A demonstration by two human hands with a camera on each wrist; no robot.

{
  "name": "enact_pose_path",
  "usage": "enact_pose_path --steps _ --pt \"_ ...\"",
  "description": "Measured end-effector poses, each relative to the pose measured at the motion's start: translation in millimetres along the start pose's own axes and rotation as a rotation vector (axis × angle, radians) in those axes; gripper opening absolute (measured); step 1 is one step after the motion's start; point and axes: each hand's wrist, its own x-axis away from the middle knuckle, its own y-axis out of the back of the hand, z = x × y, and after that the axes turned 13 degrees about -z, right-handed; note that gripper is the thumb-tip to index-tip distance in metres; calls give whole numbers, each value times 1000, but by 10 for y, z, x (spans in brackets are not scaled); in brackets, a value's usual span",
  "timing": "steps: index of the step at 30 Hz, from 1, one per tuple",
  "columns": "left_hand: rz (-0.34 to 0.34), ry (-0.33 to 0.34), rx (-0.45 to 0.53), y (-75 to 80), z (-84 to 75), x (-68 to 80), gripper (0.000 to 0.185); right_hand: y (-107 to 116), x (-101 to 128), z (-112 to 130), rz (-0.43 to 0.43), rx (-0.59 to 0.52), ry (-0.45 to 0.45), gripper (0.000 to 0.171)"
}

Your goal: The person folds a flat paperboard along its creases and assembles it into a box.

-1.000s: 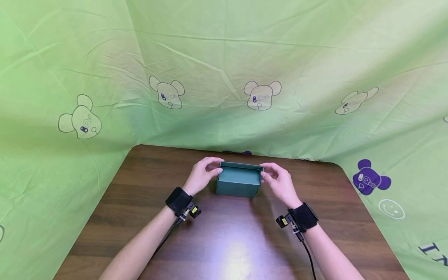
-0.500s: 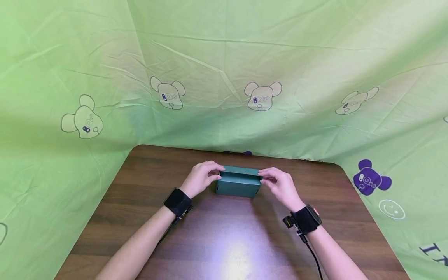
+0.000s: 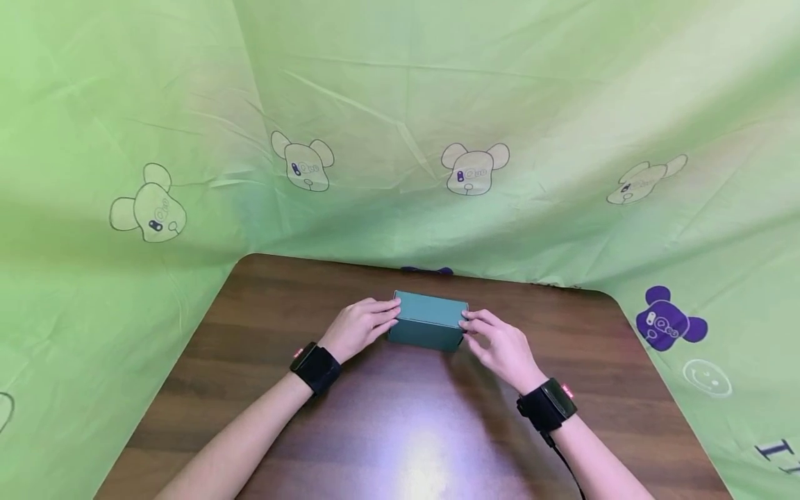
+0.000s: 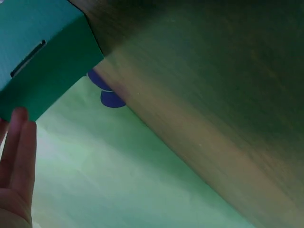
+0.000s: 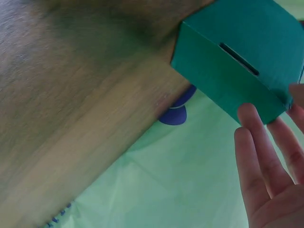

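Note:
A small teal cardboard box (image 3: 430, 321) with its lid down stands on the dark wooden table (image 3: 400, 417), toward the far middle. My left hand (image 3: 369, 323) rests against its left end with straight fingers reaching the top edge. My right hand (image 3: 490, 335) touches the right end the same way. In the left wrist view the box (image 4: 45, 57) shows a slot in its side, and my fingers (image 4: 19, 156) lie straight beside its corner. The right wrist view shows the box (image 5: 242, 59) with its slot and my extended fingers (image 5: 259, 161) at its near corner.
Green cloth (image 3: 400, 139) printed with bear heads hangs behind and at both sides of the table. Black bands sit on both wrists, and a cable (image 3: 565, 465) runs along my right forearm. Bare tabletop lies between my forearms.
The box's lid, raised a second ago, has come down and now lies shut. Both hands have dropped from the lid's corners to the box's ends.

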Motion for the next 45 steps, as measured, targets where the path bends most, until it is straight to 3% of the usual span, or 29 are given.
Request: enact_pose_path --steps 4,7,10,13,16,18,20,23,25,30,37,41,45 --pt "6 45 -20 22 3 -43 32 15 -37 -32 35 -16 48 42" --pt "-3 167 49 34 -5 -96 30 20 -103 -57 85 -86 4 40" --pt "-7 333 146 30 -32 -185 29 -6 -175 -82 97 -145 -150 32" --pt "13 499 222 -8 -54 -280 38 -70 -210 -120 106 -248 -418 34" --pt "71 655 274 -64 -43 -352 47 -146 -217 -180 135 -416 -695 44" --pt "137 747 327 -112 -12 -375 49 -177 -229 -210 156 -514 -818 47" --pt "202 848 426 -135 15 -388 50 -189 -257 -221 181 -560 -858 47" --pt "260 944 547 -129 38 -401 47 -172 -310 -204 221 -527 -796 46" --pt "265 931 569 -94 32 -421 43 -147 -335 -176 227 -489 -739 44" --pt "270 764 447 -20 -17 -447 38 -93 -342 -92 233 -330 -573 42" --pt "294 595 316 -42 -215 -381 37 -132 -214 76 180 -164 -284 43" --pt "315 492 220 -94 -355 -256 37 -185 -85 183 128 -129 -264 38" --pt "286 445 180 -118 -457 -133 34 -223 30 288 87 -104 -289 26"
